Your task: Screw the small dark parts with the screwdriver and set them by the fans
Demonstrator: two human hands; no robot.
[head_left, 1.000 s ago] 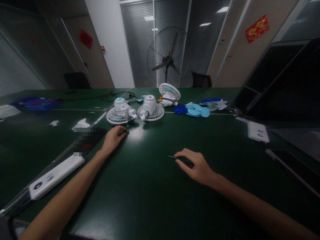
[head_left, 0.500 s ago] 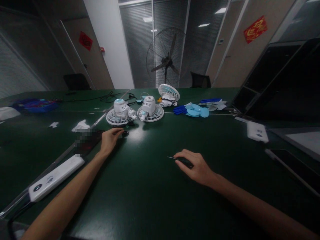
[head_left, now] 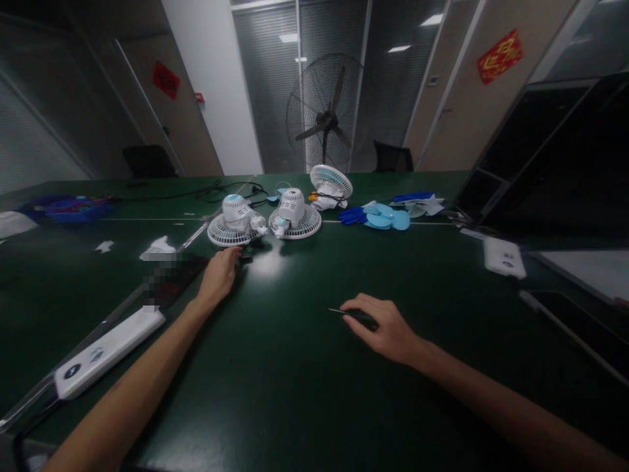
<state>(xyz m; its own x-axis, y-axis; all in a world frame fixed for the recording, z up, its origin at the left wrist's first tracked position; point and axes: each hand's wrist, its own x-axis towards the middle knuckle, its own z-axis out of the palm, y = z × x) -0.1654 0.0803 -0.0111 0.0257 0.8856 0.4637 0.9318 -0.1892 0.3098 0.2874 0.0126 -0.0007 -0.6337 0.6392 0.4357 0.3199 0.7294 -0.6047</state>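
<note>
My right hand is closed around the dark handle of a screwdriver. The thin metal shaft points left, just above the green tabletop. Stretched out ahead, my left hand has its fingers curled and close together; their tips are partly hidden, and I cannot make out what is in them. Beside those fingers a small black piece lies on the table. Just beyond are two white fan heads, the left one and the right one, both face down with their motor housings up.
Behind stands a third white fan. Light-blue fan blades and blue gloves lie to its right. A white power bank-like box is left of my arm, a dark phone-like slab at right. A blue tray sits far left.
My left hand has shifted slightly forward, its fingers curling down past the small black piece, which now looks flatter. The right hand and screwdriver stay nearly still.
</note>
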